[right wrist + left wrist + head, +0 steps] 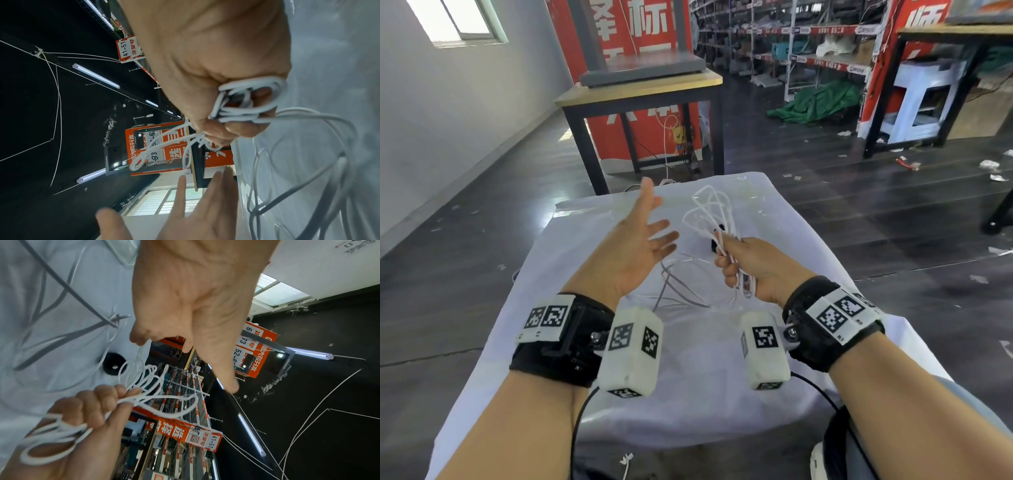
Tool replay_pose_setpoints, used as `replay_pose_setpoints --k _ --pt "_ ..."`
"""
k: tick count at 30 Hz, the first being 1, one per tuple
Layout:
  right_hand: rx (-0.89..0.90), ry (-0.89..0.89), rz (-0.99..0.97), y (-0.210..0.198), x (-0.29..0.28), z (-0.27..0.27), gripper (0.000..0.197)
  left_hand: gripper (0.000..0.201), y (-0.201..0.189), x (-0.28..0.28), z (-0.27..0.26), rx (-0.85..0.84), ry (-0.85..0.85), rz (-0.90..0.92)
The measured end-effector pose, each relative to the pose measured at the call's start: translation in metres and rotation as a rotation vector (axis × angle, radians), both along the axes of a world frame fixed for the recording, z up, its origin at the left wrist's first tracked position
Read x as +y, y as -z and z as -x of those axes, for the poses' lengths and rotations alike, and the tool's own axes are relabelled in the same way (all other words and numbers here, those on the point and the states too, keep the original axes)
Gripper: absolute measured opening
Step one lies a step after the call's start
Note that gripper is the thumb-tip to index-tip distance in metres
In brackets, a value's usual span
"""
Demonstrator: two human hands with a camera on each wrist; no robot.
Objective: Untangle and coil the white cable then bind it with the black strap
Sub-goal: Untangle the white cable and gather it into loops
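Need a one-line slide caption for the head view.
Right hand grips looped thin white cable above white-covered table; open left hand alongside.

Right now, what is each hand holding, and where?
Right hand grips the cable around the middle of its gathered loops. Left hand is open, holding nothing.

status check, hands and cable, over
Left hand open, empty. Right hand grips looped white cable, tail loose on table cloth. Black strap unused. Nothing blocking.

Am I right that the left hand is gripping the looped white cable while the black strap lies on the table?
Not quite: the right hand grips the white cable; the left hand is open and empty, as the head view shows. The black strap does lie on the table.
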State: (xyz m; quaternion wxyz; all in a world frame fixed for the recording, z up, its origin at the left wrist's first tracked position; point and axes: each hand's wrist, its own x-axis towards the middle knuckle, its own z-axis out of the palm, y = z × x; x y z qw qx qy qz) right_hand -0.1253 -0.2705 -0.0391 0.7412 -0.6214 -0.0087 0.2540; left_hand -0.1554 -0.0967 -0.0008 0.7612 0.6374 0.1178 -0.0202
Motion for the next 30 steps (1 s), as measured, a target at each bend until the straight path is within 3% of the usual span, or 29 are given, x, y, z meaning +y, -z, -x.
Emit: replay_pose_setpoints --k 3,6,8,10,11,15,18,22,26,30 --pt "-0.053 0.049 0.05 0.0 0.0 -0.001 0.031 0.088 0.003 -0.018 0.007 0.025 0.203 -0.08" --pt "-0.148 -0.086 0.179 -0.002 0.004 0.005 0.034 0.087 0.012 -0.033 0.0 0.043 0.207 -0.005" --pt "-0.163 -0.18 0.219 -0.002 0.007 0.011 0.036 0.058 0.016 -0.034 -0.005 0.018 0.071 0.12" --pt "-0.155 -0.245 0.214 -0.003 0.009 0.015 0.043 0.014 0.016 -0.029 -0.009 -0.034 -0.051 0.128" --pt "-0.153 -0.282 0.21 -0.005 0.009 0.016 0.047 0.005 0.016 -0.024 -0.009 -0.045 -0.068 0.143" --pt "-0.186 -0.434 0.266 -0.008 0.009 0.019 0.047 0.031 0.015 -0.015 -0.009 0.019 -0.002 0.204" --pt "-0.198 -0.487 0.283 -0.008 0.01 0.02 0.047 0.045 0.012 -0.016 -0.009 0.012 -0.06 0.282" --pt "-0.205 -0.523 0.262 -0.003 0.011 0.02 0.048 0.021 0.013 -0.018 -0.01 -0.029 -0.098 0.273" --pt "-0.251 -0.592 0.302 -0.002 0.011 0.018 0.041 0.029 0.019 -0.015 -0.01 -0.018 -0.096 0.157" --pt "-0.253 -0.539 0.336 -0.005 0.012 0.009 0.043 0.024 0.015 -0.011 -0.011 -0.043 -0.103 0.217"
